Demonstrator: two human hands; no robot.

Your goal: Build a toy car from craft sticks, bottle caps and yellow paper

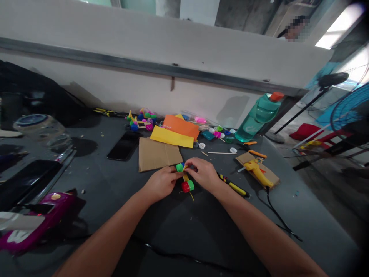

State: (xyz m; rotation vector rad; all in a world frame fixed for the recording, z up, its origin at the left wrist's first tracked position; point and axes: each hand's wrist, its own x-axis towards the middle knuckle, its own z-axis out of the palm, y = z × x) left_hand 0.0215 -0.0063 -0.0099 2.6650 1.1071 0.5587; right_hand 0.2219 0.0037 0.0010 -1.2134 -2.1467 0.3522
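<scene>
Both my hands meet over the dark table (201,231) on a small craft model made of bottle caps and sticks. My left hand (161,182) is closed on its left side, just under a green cap (180,167). My right hand (203,173) pinches the model from the right, fingers curled. Below the hands, a red cap and a green cap (188,186) sit together on a yellow stick that belongs to the same model.
A cardboard piece (157,154), yellow paper (171,136) and orange paper (180,125) lie behind the hands. A phone (124,146) is to the left, a yellow glue gun (256,171) on cardboard and a yellow-black tool (235,187) to the right. A teal bottle (256,117) stands at the back.
</scene>
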